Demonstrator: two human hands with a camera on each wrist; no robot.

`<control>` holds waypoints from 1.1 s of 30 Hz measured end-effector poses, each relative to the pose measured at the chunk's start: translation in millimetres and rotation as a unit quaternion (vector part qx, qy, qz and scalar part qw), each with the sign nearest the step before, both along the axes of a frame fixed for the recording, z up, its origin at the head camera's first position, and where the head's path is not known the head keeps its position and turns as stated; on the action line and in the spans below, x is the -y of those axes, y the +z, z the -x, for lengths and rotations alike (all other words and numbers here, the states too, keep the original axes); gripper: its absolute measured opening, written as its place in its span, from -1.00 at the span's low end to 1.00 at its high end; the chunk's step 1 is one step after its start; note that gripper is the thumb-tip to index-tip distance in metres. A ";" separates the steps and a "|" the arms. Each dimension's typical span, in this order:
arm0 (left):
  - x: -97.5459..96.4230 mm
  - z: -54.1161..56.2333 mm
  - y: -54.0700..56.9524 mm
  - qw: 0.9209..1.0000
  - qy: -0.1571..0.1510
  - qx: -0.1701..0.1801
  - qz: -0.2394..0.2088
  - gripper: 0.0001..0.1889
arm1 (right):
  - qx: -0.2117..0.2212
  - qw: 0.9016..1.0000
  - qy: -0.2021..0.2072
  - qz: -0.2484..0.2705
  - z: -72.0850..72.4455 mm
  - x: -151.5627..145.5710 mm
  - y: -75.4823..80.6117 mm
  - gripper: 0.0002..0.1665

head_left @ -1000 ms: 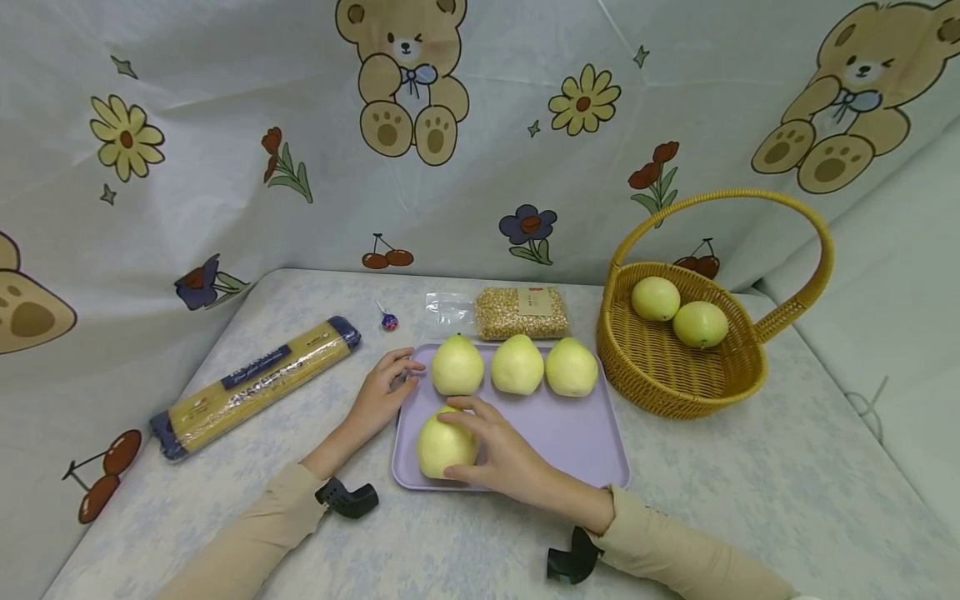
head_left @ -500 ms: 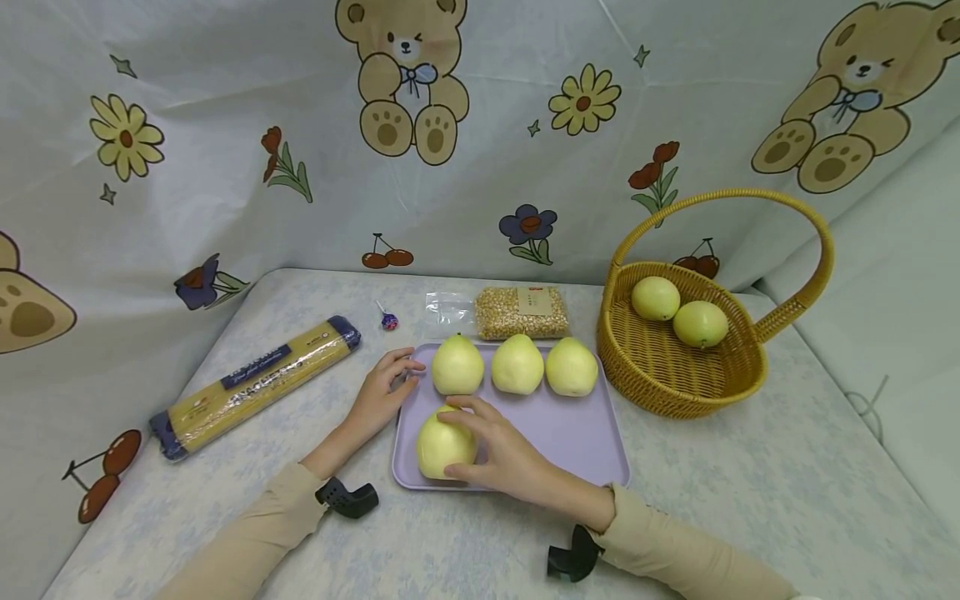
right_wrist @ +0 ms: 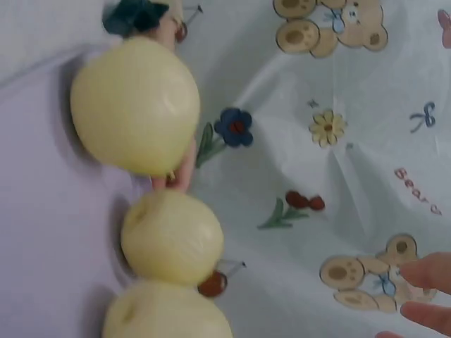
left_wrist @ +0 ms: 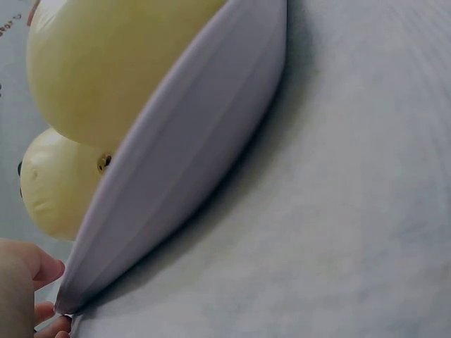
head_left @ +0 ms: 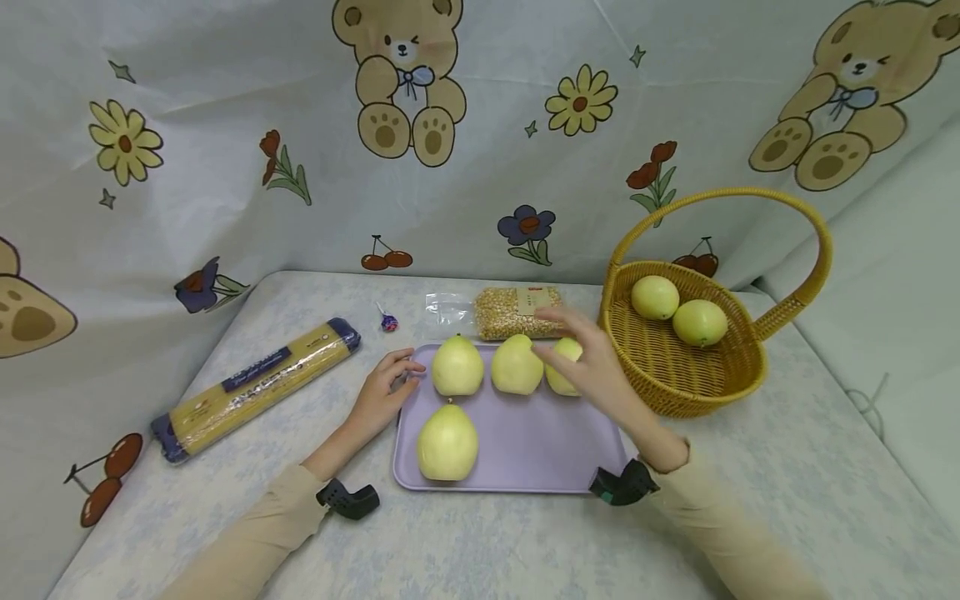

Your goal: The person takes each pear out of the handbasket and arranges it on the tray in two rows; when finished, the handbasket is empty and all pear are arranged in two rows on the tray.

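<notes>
Four pale yellow-green pears lie on a lilac tray (head_left: 547, 442): a back row with a left pear (head_left: 457, 367), a middle pear (head_left: 517, 367) and a right pear (head_left: 564, 379), plus a front-left pear (head_left: 447, 443). My left hand (head_left: 382, 390) holds the tray's back-left corner, thumb and fingertips at its rim. Over the right pear hovers my right hand (head_left: 596, 367), fingers spread and holding nothing; it partly hides that pear. In the right wrist view, the fingers (right_wrist: 430, 273) stand apart from the nearby pears (right_wrist: 137, 105).
A wicker basket (head_left: 675, 404) with a tall handle and two pears (head_left: 701, 323) stands right of the tray. Behind the tray lies a bag of corn kernels (head_left: 506, 315). To the left are a lollipop (head_left: 388, 322) and a long pasta packet (head_left: 258, 387).
My right hand has let go of the front-left pear and moved up and right, over the back row's right pear. My left hand has stayed at the tray corner.
</notes>
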State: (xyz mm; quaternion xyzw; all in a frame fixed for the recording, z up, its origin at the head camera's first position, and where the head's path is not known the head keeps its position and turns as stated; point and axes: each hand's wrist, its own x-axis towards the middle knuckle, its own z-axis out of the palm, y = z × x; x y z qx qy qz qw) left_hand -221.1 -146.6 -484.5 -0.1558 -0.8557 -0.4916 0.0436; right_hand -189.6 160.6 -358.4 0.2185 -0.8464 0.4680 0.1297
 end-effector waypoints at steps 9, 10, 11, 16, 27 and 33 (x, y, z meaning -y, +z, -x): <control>2.1 1.6 -0.6 1.000 0.003 -0.003 0.006 -0.80 | 0.029 0.988 -0.148 0.016 57.1 -87.2 24.3 -0.57; 2.0 1.7 -0.6 1.000 0.003 -0.003 0.006 -0.80 | 0.037 0.986 -0.161 0.021 64.3 -96.5 24.8 -0.56; 1.9 1.8 -0.6 1.000 0.003 -0.002 0.005 -0.80 | 0.046 0.984 -0.173 0.018 70.9 -105.4 24.7 -0.54; 0.2 0.5 -0.8 1.000 0.003 0.001 -0.001 -0.80 | 0.106 0.973 -0.205 -0.001 100.1 -136.7 17.0 -0.43; -1.4 -1.1 -4.8 1.000 0.000 0.002 0.000 -0.80 | 0.112 0.957 -0.261 -0.050 138.8 -169.1 -25.0 -0.47; -0.4 -0.8 -2.1 1.000 0.003 0.002 0.002 -0.80 | 0.113 0.955 -0.265 -0.071 142.1 -177.7 -37.3 -0.48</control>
